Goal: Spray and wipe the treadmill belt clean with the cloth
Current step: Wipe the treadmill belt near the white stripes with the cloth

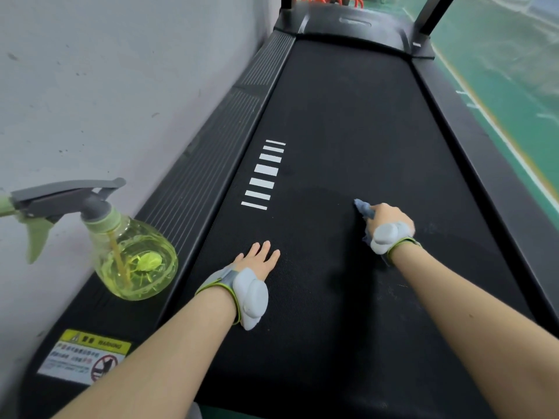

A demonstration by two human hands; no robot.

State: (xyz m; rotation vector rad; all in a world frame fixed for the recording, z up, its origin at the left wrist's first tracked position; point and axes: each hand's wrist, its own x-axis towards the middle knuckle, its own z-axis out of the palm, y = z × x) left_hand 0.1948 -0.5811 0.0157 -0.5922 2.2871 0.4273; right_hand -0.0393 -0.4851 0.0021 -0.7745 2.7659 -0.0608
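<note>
**Wiping stroke on the treadmill belt (pixel 348 116), read from the near end outward.** Nearest the viewer, a yellow warning label (pixel 84 358) is sitting on the left corner of the deck, well behind the fingers of both hands.

The left hand (pixel 257 258) is lying palm down on the belt with its fingers straight and spread, holding nothing. It is judged to be bracing the body. Left of those fingers, off the belt on the ribbed side rail (pixel 211 152), the spray bottle (pixel 133 255) is standing upright and untouched, with yellow-green liquid in it.

Farther out and to the right, the right hand (pixel 388 217) is curling its fingers round the blue-grey cloth (pixel 363 207). The cloth is bunched under the palm, poking out ahead of the fingertips and touching the belt. A faintly darker patch (pixel 314 201), probably damp from spray, is lying just left of the cloth and ahead of the left fingertips.

Beyond the left fingertips, the white stripes (pixel 266 173) are marking the belt. Beyond all the fingers, the belt is running on to the motor cover (pixel 354 25), and no wet sheen is showing on that stretch.

For a good stroke, the cloth is better flattened so that more of it is meeting the surface. Pressure should be even, and the passes should be overlapping across the full width, working outward from the fingers. The belt may slip under a hard push, so the braced left palm is doing useful work. More spray will likely be needed farther ahead.
</note>
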